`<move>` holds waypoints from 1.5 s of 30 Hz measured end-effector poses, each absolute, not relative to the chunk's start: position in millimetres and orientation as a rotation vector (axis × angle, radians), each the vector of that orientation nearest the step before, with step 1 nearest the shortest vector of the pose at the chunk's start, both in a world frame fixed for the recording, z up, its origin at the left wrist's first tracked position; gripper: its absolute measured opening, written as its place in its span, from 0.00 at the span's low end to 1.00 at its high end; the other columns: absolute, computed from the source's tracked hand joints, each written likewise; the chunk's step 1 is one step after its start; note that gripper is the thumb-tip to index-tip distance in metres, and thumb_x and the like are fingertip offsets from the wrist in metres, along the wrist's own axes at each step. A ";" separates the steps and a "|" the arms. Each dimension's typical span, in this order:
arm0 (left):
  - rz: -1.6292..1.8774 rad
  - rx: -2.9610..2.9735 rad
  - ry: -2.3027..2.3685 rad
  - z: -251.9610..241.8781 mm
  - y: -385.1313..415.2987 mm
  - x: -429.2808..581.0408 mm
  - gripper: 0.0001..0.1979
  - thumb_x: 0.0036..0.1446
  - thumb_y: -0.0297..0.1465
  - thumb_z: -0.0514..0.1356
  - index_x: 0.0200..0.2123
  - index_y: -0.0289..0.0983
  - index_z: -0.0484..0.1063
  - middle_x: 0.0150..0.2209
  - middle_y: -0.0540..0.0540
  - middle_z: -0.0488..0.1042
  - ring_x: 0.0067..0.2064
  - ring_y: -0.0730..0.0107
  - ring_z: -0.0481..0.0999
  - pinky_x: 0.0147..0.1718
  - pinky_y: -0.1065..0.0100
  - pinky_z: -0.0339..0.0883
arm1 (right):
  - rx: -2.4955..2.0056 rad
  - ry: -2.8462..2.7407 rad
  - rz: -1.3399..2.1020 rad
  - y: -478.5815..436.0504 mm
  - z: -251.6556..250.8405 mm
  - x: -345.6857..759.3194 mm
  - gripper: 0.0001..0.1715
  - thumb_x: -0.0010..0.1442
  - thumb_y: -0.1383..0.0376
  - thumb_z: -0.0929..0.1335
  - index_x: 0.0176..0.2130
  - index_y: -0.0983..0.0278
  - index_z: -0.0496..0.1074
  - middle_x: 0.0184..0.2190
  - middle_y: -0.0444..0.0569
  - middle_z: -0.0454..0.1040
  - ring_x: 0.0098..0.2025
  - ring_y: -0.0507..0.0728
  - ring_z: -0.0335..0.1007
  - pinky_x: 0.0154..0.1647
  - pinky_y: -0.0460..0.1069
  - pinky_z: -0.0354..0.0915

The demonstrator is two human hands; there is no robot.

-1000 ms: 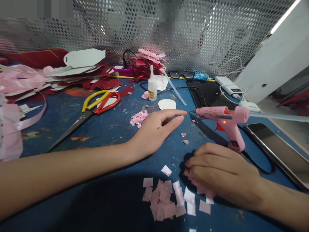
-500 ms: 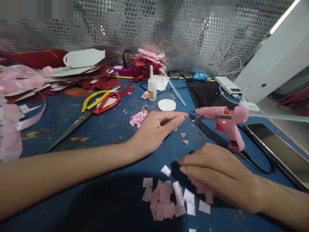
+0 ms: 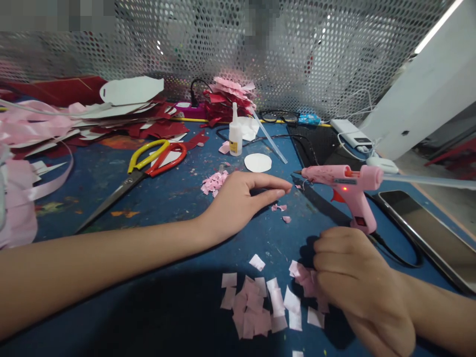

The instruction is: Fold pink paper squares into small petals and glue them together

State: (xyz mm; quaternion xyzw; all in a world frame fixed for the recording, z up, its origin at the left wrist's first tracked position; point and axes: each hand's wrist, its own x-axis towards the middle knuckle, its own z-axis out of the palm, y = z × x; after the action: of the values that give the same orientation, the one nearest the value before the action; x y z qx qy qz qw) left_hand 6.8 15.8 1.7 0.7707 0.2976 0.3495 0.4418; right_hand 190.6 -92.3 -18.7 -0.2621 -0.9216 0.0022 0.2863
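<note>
My left hand rests its wrist side on the blue table, thumb and fingertips pinched together; anything between them is too small to make out. Right beside it lies a little heap of crumpled pink paper bits, and a few pink scraps lie below its fingertips. Lower right, my right hand is closed, knuckles up, fingertips hidden. It hovers at a cluster of pink paper squares, partly covering them. More pale pink squares are spread to its left.
A pink glue gun, its light lit, stands beyond my right hand, with a phone to its right. Scissors lie at left. A small glue bottle and a white paper disc are farther back. Paper piles fill the back left.
My right hand has drawn back to the right and curled its fingers, uncovering more pink squares. My left hand keeps its place, with its thumb slightly lower.
</note>
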 end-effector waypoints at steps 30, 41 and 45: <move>0.894 1.695 0.681 5.6 10.5 6.5 0.27 0.63 0.42 0.53 0.16 0.35 0.73 0.22 0.47 0.78 0.28 0.74 0.77 0.33 0.73 0.68 | -0.540 -2.535 0.290 -81.6 -6.0 182.6 0.09 0.58 0.66 0.65 0.39 0.68 0.71 0.28 0.49 0.71 0.32 0.54 0.65 0.33 0.52 0.62; 0.842 1.754 0.627 4.1 10.5 5.9 0.27 0.63 0.41 0.52 0.15 0.37 0.72 0.20 0.49 0.75 0.27 0.74 0.75 0.34 0.73 0.67 | -0.697 -2.599 0.585 -77.5 2.4 181.4 0.06 0.58 0.70 0.64 0.38 0.65 0.69 0.32 0.47 0.70 0.36 0.52 0.62 0.41 0.50 0.61; 0.811 1.789 0.622 4.5 9.5 5.4 0.26 0.64 0.39 0.51 0.16 0.36 0.72 0.20 0.49 0.75 0.27 0.74 0.75 0.34 0.73 0.67 | -0.615 -2.613 0.529 -77.5 2.0 183.3 0.04 0.60 0.71 0.62 0.35 0.64 0.66 0.30 0.45 0.69 0.34 0.52 0.61 0.40 0.51 0.61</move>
State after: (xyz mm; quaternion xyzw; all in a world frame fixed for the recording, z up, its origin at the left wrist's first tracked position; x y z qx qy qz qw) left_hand 5.4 9.5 4.5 0.7443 0.2589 0.3376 0.5148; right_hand 183.3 -77.5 2.0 -0.2203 -0.9354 0.1893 0.2016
